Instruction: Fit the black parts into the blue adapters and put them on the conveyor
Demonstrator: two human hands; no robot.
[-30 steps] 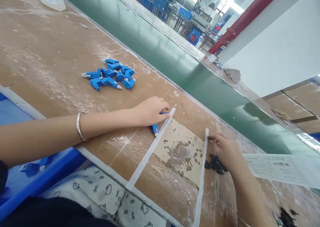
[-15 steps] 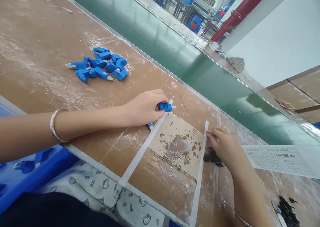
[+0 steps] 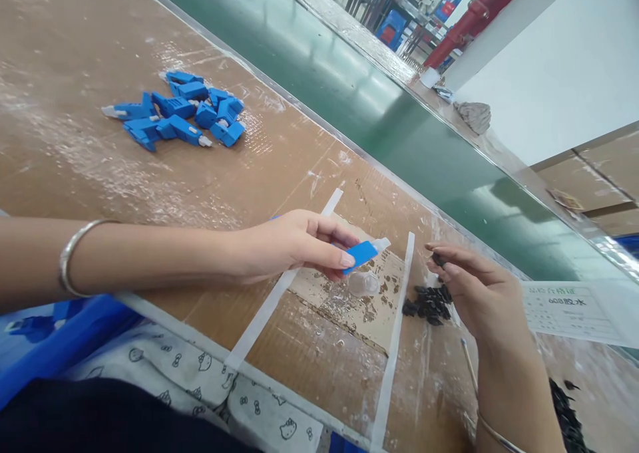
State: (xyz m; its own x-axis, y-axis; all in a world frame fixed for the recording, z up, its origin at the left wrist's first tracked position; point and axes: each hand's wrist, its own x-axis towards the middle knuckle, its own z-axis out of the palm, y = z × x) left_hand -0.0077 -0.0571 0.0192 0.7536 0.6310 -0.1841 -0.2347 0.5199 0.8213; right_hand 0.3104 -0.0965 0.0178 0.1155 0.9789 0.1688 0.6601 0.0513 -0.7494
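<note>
My left hand (image 3: 279, 247) grips a small blue plastic part (image 3: 363, 253) with a whitish tip pointing up and right. It hovers over a stained cardboard square (image 3: 329, 306), beside a clear glossy blob (image 3: 363, 283) on that square. Between the thumb and fingers of my right hand (image 3: 486, 293) is a small black piece (image 3: 438, 260), its exact shape hard to make out. Just below those fingers lies a pile of similar black pieces (image 3: 428, 304), right of a white tape strip (image 3: 394, 346). The two hands are apart.
More blue parts (image 3: 184, 110) lie heaped at the upper left. A thin stick (image 3: 469, 363) shows beside my right wrist, with a second black pile (image 3: 566, 416) at the lower right. A printed paper label (image 3: 569, 310) lies right; a green belt (image 3: 319, 74) runs beyond the table.
My left hand has brought the blue part right and down, over the cardboard. My right hand has moved from the tape strip to the right and now shows a black piece in its fingers.
</note>
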